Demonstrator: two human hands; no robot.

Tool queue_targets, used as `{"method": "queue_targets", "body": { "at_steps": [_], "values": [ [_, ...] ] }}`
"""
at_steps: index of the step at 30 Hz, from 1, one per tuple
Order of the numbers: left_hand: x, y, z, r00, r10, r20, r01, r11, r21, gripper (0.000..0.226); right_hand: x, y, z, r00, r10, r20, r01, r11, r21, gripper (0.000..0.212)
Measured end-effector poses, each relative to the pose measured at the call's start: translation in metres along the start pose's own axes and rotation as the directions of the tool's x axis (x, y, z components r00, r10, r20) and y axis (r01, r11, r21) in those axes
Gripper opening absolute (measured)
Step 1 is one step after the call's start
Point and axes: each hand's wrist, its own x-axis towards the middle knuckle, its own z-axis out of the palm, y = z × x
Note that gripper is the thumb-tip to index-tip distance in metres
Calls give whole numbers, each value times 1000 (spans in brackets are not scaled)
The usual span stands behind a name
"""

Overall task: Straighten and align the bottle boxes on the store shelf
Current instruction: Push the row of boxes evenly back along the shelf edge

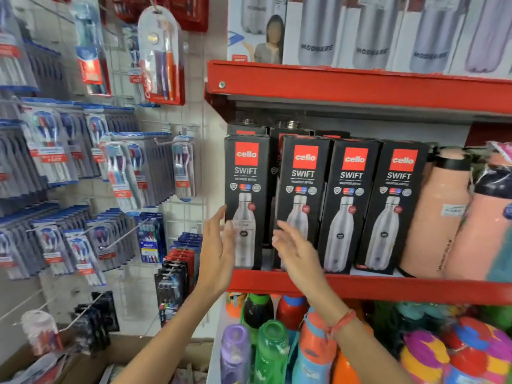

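Four black Cello Swift bottle boxes (pixel 327 203) upright in a row on the red shelf (pixel 360 286), more boxes behind; leftmost box (pixel 246 200) set slightly apart. Printed steel bottle on each front; contents hidden. Left hand (pixel 219 250) open, fingers spread, touching leftmost box's left edge. Right hand (pixel 296 250) open at 3 o'clock of it, holding nothing. Peach flasks (pixel 437 214) at 3 o'clock of the row.

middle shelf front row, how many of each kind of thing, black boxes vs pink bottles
Black bottle boxes: 4, at and
Pink bottles: 2, at and
Total: 6
More black boxes stand behind the front row on the red shelf, but they are too hidden to count.
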Motion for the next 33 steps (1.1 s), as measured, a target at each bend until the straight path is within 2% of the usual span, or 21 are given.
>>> {"method": "queue_targets", "body": {
  "at_steps": [3, 5, 7, 9, 12, 16, 19, 23, 26, 28, 29, 30, 31, 33],
  "values": [
    [-2, -25, -9, 989, -72, 128, 76, 997, -28, 53, -3, 17, 26, 988, 145, 44, -147, 989, 35, 57],
    [4, -32, -13, 967, -173, 188, 189, 979, -72, 66, 1, 22, 36, 987, 154, 55, -157, 986, 52, 58],
    [11, -34, -15, 913, -279, 299, 339, 926, -169, 80, 5, 22, 42, 988, 137, 66, -143, 986, 89, 59],
    [16, -36, -17, 862, -322, 391, 431, 873, -230, 88, 7, 23, 47, 988, 127, 89, -135, 987, 88, 60],
    [16, -40, -20, 834, -320, 450, 429, 888, -164, 105, 6, 25, 52, 986, 135, 99, -137, 990, 17, 58],
    [15, -41, -29, 802, -326, 500, 463, 869, -177, 109, 2, 23, 48, 982, 140, 125, -140, 990, -15, 60],
    [15, -42, -32, 783, -335, 525, 489, 852, -186, 114, 3, 25, 43, 978, 148, 147, -152, 988, 11, 71],
    [12, -38, -35, 805, -320, 500, 434, 892, -128, 94, 4, 24, 39, 971, 174, 165, -172, 985, -28, 86],
    [11, -35, -35, 831, -333, 446, 417, 903, -103, 81, 4, 20, 32, 976, 167, 142, -164, 986, -37, 82],
    [6, -33, -29, 926, -312, 211, 328, 944, -46, 73, 1, 19, 23, 995, 103, -17, -102, 995, 18, 52],
    [2, -31, -25, 965, -258, 40, 260, 964, -49, 64, -1, 20, 16, 987, 66, -149, -58, 997, 56, 34],
    [-3, -27, -20, 977, -192, -95, 185, 980, -75, 52, -3, 22, 8, 960, 42, -278, -17, 996, 93, 26],
    [-8, -22, -13, 980, -139, -142, 126, 987, -98, 44, -6, 24, 0, 926, 41, -376, 3, 993, 116, 26],
    [-17, -11, 7, 995, -94, -24, 91, 989, -113, 40, -11, 32, -15, 889, 80, -451, -19, 990, 137, 27]
  ]
}}
